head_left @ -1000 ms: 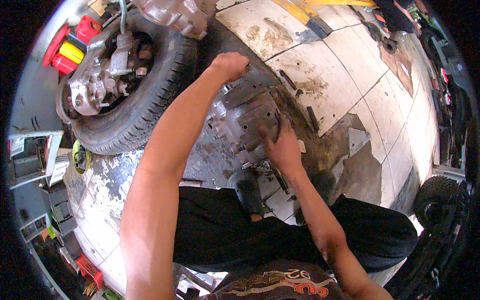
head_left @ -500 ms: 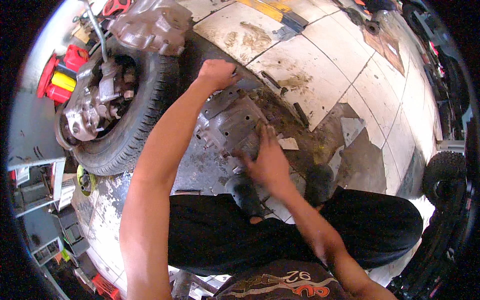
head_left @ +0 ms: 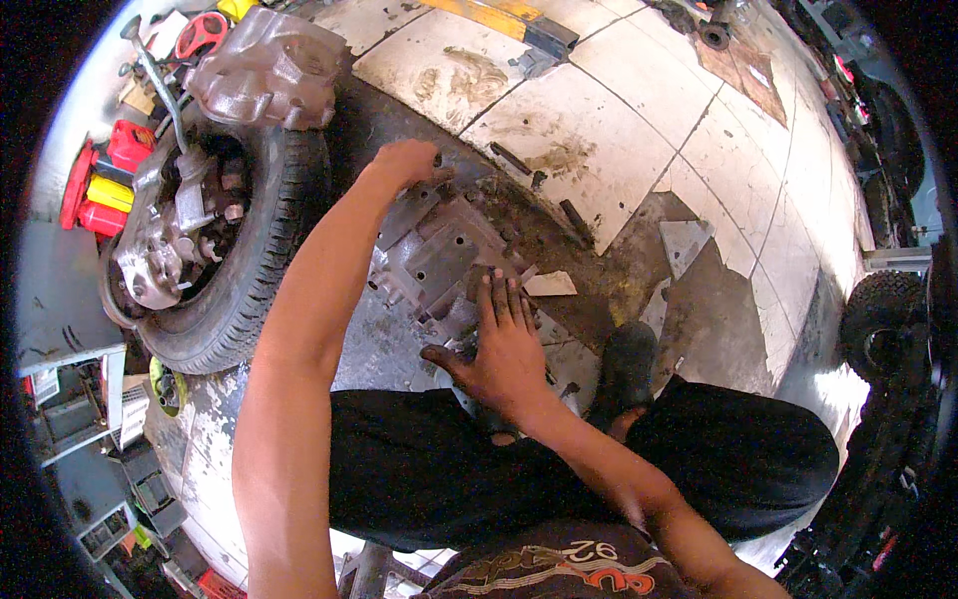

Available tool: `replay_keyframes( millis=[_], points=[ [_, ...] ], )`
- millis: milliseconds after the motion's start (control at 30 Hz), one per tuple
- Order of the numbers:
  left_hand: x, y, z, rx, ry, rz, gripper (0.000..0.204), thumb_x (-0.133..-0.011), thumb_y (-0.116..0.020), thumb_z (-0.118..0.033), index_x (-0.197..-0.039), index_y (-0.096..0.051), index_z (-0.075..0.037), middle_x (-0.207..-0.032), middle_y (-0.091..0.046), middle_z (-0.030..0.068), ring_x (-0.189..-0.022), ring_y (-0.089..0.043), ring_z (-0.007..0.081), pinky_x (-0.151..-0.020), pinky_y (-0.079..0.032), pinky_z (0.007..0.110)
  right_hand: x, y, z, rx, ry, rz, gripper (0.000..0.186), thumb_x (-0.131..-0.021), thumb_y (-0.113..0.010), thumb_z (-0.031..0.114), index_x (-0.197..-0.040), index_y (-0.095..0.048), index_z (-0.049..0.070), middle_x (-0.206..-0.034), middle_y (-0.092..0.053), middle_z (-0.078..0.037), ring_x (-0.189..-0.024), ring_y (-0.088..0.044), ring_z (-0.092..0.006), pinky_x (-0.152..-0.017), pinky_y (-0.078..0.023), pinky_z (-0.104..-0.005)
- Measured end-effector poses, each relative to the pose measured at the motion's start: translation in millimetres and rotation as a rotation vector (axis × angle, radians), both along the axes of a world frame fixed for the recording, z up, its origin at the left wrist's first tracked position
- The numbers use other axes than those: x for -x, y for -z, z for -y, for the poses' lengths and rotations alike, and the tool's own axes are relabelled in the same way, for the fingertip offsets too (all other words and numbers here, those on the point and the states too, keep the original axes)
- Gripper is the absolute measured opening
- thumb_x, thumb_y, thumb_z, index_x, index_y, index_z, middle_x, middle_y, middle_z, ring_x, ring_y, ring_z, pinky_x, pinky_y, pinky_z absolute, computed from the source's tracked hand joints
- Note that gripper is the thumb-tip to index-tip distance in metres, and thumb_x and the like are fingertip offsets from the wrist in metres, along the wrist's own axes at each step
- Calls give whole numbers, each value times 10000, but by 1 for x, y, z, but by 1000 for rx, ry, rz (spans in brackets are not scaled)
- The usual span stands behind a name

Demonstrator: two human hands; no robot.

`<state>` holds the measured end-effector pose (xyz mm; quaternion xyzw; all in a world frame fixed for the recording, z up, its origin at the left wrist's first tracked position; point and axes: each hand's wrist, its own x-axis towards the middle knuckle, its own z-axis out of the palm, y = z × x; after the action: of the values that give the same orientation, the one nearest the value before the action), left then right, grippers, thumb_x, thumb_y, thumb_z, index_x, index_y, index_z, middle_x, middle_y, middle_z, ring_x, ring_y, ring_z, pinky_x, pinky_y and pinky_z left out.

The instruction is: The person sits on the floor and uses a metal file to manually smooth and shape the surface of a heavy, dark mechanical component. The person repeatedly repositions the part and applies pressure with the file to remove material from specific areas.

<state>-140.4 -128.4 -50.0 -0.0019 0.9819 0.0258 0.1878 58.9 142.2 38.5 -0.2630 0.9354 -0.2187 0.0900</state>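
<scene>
Has the left hand [head_left: 407,163] curled at the far end of the casting [head_left: 436,256], partly hidden; cannot tell whether gripping. Has the right hand [head_left: 506,349] open over its near side, perhaps touching. Has the casting on dark, stained ground [head_left: 361,125] between tyre [head_left: 297,195] and white tiles [head_left: 624,125], with clutter [head_left: 891,135] shadowed at right.
</scene>
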Motion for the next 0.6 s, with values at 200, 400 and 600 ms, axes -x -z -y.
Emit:
replay_keyframes(
  millis=[200,400,600],
  points=[
    [10,-7,-13,-179,-56,210,760,-831,-497,-746,-1182,-668,-93,-1221,-651,167,-1119,-620,368,-929,-491,471,54,30,-9,-12,108,296,1102,-778,-672,647,-1500,-203,-42,-1522,-293,-282,-1383,-348,-429,-1143,-314,-447],
    [-1,11,5,-276,-171,242,884,-815,-453,-800,-1140,-673,-7,-1178,-651,244,-1126,-614,386,-956,-466,437,12,1,-6,-21,88,124,1039,-809,-655,609,-1486,-227,-54,-1494,-346,-287,-1380,-362,-418,-1130,-330,-454],
    [12,-13,-22,-417,-210,168,976,-821,-400,-821,-1212,-625,44,-1233,-600,306,-1160,-582,421,-1014,-424,447,64,38,-13,-18,162,309,1070,-780,-642,678,-1480,-280,-45,-1507,-339,-270,-1393,-357,-395,-1111,-362,-450]
  ],
)
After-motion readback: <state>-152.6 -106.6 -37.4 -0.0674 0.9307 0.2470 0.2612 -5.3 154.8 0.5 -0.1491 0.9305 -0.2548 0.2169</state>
